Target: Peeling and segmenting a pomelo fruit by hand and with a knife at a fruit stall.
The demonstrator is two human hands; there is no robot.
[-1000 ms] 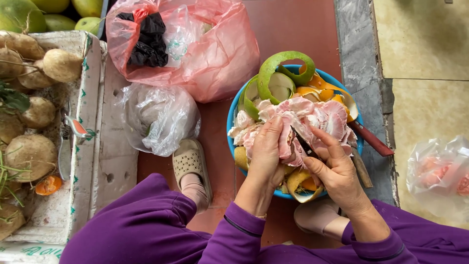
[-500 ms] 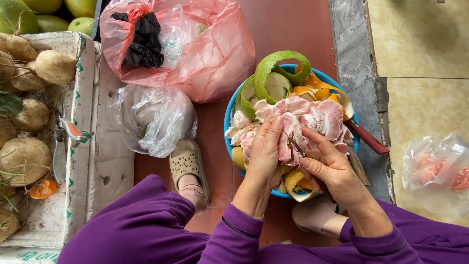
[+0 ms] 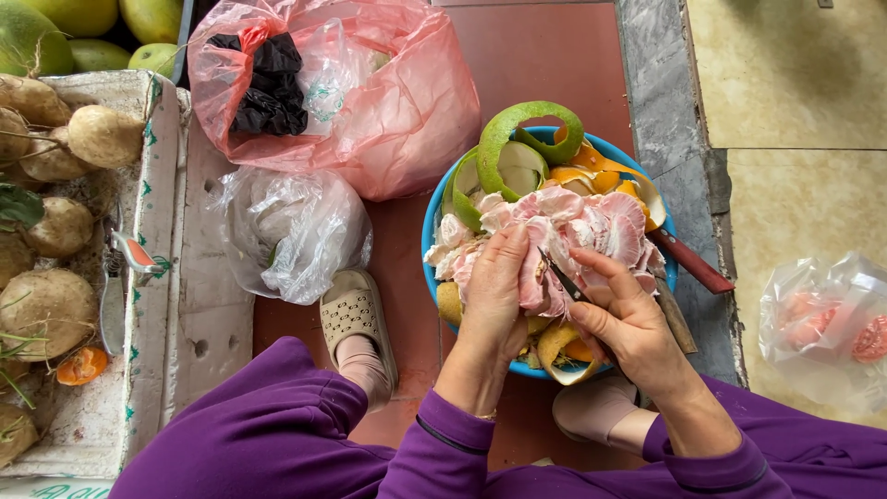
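Right hand (image 3: 633, 323) clenched on a small knife (image 3: 562, 279), blade laid into the peeled pink pomelo (image 3: 577, 226); left hand (image 3: 494, 296) grasps the fruit's left side over the blue bowl (image 3: 430, 249) of rinds. Best practice: shallow cuts, blade angled away from the steadying fingers

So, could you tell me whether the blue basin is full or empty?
Full: the blue basin is heaped with pink fruit flesh and green peel rising above its rim.
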